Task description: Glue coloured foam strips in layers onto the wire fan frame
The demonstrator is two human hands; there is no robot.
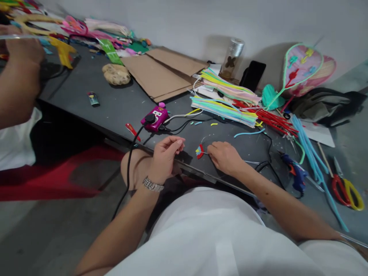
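Note:
My left hand [164, 157], with a metal watch on its wrist, hovers at the dark table's near edge [115, 111], fingers curled and pinched together; whatever they hold is too small to see. My right hand [225, 156] rests on the table, fingers closed on a thin stick that ends in a small red, blue and yellow craft piece [199, 151]. The piece lies between my two hands.
A pink power strip [155, 117] with black cords lies just beyond my hands. Stacks of coloured strips [227, 103], red sticks [273, 119], a blue glue gun [296, 172] and scissors [346, 189] sit right. Cardboard [161, 73] lies behind. Another person's arm [17, 73] is at far left.

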